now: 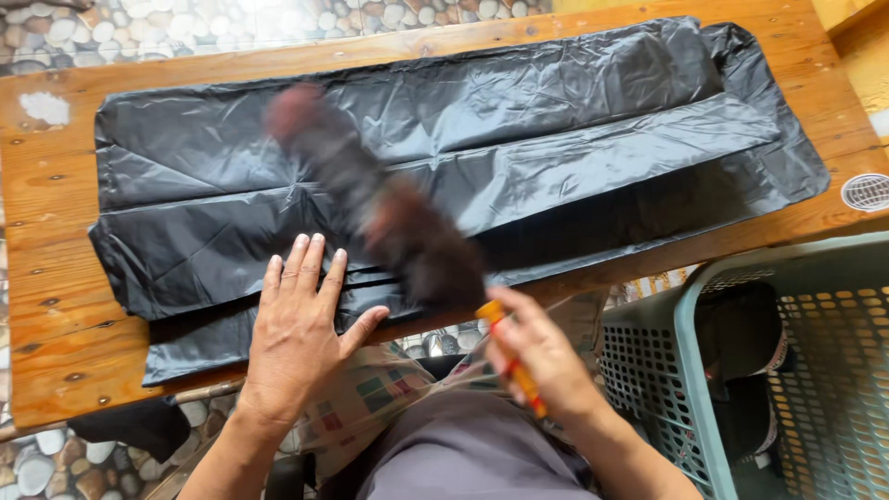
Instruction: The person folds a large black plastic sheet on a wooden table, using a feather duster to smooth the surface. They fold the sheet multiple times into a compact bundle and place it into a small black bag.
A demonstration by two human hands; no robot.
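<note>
The feather duster (375,199) is seen as a dark brown, motion-blurred streak running from the upper left of centre down to the lower middle of the frame, above the black plastic sheet (519,139). Its orange and yellow handle (512,363) is gripped in the right hand (542,356) at the lower middle right, the fingers (505,347) being curled tightly around it, so that the brush head extends up and leftward away from the fingertips. Whether the feathers are touching the plastic cannot be told because of the blur.

The left hand (296,329) is laid flat, palm down, on the near edge of the sheet at lower left of centre, its fingers stretched out and lying close together, the thumb spread aside toward the duster's thick end, which lies just beside it to the right.

The sheet is spread, folded and creased, across most of the wooden table (56,306). A pale green plastic laundry basket (694,370) with perforated walls is seen at the lower right, dark items lying inside it. A pebbled floor (185,23) is visible along the top left and beneath the table's near edge.
</note>
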